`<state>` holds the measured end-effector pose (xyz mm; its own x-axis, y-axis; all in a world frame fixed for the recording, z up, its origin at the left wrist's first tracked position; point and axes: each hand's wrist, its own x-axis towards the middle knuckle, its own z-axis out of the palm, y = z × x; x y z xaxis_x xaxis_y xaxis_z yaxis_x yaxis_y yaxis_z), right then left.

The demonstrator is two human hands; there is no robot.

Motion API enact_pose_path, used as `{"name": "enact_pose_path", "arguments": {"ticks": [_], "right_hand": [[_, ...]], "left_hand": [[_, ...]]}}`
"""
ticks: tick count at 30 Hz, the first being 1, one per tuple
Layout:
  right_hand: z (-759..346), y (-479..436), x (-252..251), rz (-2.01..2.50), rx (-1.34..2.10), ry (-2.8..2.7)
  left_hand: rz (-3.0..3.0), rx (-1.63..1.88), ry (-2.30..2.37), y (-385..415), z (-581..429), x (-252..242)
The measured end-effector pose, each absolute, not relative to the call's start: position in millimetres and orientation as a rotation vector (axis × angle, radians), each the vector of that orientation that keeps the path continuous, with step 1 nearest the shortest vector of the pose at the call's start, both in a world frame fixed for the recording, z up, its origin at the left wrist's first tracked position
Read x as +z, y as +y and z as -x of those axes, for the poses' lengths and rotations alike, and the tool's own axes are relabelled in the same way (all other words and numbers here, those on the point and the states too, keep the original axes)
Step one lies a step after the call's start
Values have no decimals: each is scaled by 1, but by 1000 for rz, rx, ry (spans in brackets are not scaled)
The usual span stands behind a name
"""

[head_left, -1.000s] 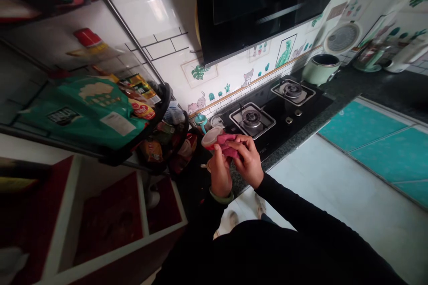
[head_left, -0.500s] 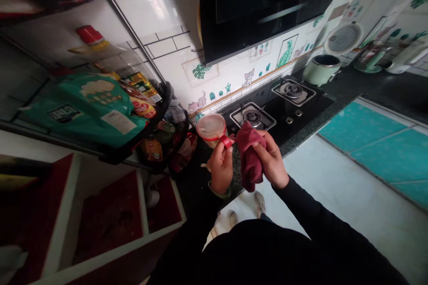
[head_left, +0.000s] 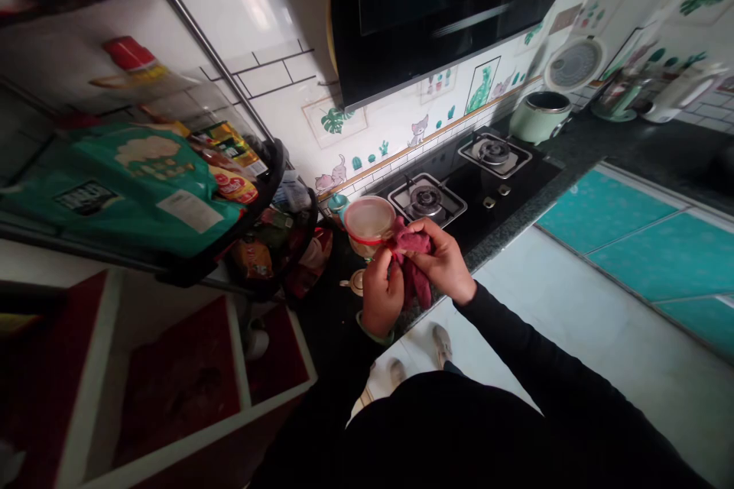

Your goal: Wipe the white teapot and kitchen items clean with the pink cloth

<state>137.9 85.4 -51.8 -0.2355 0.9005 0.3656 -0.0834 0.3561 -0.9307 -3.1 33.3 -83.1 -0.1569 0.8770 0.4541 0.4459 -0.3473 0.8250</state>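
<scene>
A clear round jar (head_left: 370, 220) with a translucent, red-rimmed top is held above the dark counter, left of the stove. My left hand (head_left: 383, 299) is closed at its red handle or tab, which the fingers mostly hide. Pinched in my right hand (head_left: 450, 266) is a dark red cloth (head_left: 417, 284); its upper part is bunched against the jar's red handle, and the rest hangs down. The fingertips of both hands are close together there. On the counter just below the jar sits a small pale round item (head_left: 356, 281), partly covered by my left hand.
The gas stove (head_left: 427, 200) lies beyond my hands, under a black range hood (head_left: 447, 23). A light green cooker pot (head_left: 539, 118) stands at the far right. To the left, a rack holds a teal bag (head_left: 131, 191), a red-capped bottle (head_left: 129, 53) and several packets. Open cabinet compartments (head_left: 241, 351) lie below.
My right hand has brought the cloth left onto the jar's red handle. The jar has tilted so its top faces me more. The view has shifted slightly.
</scene>
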Motion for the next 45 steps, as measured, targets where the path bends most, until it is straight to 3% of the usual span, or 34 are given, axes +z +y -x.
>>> {"name": "enact_pose_path", "arguments": {"ticks": [5, 9, 15, 23, 27, 31, 38, 42, 45], "right_hand": [[-137, 84, -53, 820, 1181, -1443], [-140, 74, -61, 835, 903, -1310], [-140, 70, -60, 465, 561, -1923], [-150, 79, -93, 542, 576, -1762], [-147, 70, -84, 745, 530, -1576], [-136, 62, -71, 705, 508, -1708], [-148, 90, -101, 719, 672, -1702], [-159, 100, -65, 796, 723, -1521], [-154, 103, -31, 591, 680, -1904]], "left_hand": [[-1701, 1515, 1503, 28, 5, -84], [-1635, 1539, 1504, 26, 8, -83], [-1617, 1566, 1412, 32, 8, -91], [-1634, 1632, 1445, 25, 1, -85], [-1635, 1595, 1469, 25, 1, -76], [-1599, 1622, 1459, 31, 2, -88], [-1387, 1607, 1415, 20, 4, -100], [-1374, 1581, 1403, 15, 8, -99], [-1345, 1597, 1502, 18, 9, -102]]}}
